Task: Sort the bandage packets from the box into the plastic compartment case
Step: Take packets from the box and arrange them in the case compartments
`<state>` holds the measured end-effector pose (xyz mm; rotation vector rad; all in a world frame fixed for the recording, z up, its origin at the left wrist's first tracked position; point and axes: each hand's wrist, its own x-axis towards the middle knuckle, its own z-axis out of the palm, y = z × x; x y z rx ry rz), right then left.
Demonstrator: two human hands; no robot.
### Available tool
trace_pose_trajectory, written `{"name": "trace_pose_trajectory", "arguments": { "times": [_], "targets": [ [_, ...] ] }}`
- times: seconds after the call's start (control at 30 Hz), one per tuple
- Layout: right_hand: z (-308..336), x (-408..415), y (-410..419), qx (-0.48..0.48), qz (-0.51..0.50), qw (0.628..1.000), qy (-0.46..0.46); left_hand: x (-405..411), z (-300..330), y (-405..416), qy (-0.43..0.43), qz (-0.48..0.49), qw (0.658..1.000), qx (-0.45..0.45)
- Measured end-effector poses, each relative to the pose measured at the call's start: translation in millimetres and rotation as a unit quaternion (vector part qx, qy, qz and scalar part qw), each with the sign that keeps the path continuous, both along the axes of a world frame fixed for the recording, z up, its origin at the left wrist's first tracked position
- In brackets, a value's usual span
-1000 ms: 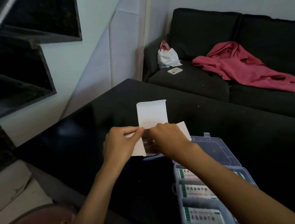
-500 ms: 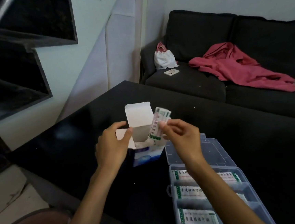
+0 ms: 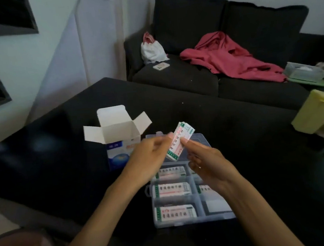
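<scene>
A small stack of white bandage packets (image 3: 179, 141) with green ends is held upright above the clear plastic compartment case (image 3: 193, 221). My left hand (image 3: 150, 159) pinches the stack from the left and my right hand (image 3: 203, 159) pinches it from the right. The white and blue box (image 3: 119, 138) stands on the black table to the left of the case, its top flaps open, and no hand touches it. Several compartments of the case hold packets laid flat (image 3: 173, 189). My forearms hide part of the case's right side.
The black table (image 3: 236, 136) carries a pale yellow container (image 3: 313, 113) at its right edge. Behind it is a dark sofa (image 3: 228, 38) with a red garment (image 3: 227, 56), a white bag (image 3: 151, 49) and a phone (image 3: 161, 66).
My right hand drew the packets out of the box and brought them over the case. My left hand let go of the box and joined in holding the packets.
</scene>
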<state>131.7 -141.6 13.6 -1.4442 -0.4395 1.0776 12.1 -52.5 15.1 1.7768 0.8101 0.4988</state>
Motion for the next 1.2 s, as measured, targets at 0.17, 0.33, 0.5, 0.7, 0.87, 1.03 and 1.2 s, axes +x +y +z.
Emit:
{"name": "trace_pose_trajectory", "arguments": {
  "times": [0.17,0.33,0.5,0.7,0.87,1.03,1.2],
  "targets": [
    [-6,19,-22,0.009,-0.080,0.993,-0.083,26,-6,-9,-0.007,-0.092,0.989,-0.115],
    [3,44,-32,-0.003,-0.007,0.995,-0.102,38,-7,-11,-0.015,-0.087,0.993,-0.076],
    [5,65,-43,-0.012,0.016,0.988,-0.154,45,-10,-16,-0.013,-0.091,0.995,-0.040],
    [3,75,-51,-0.033,0.093,0.974,-0.204,45,-14,-17,-0.023,-0.097,0.995,-0.002],
    [-5,73,-45,0.006,0.016,0.966,-0.257,45,-13,-17,-0.024,-0.113,0.993,-0.007],
    [-1,79,-50,-0.001,0.047,0.976,-0.214,44,-14,-15,-0.020,-0.110,0.994,-0.014],
    [-1,79,-50,0.002,0.059,0.974,-0.219,44,-15,-14,-0.011,-0.107,0.994,-0.006]
  ]
}}
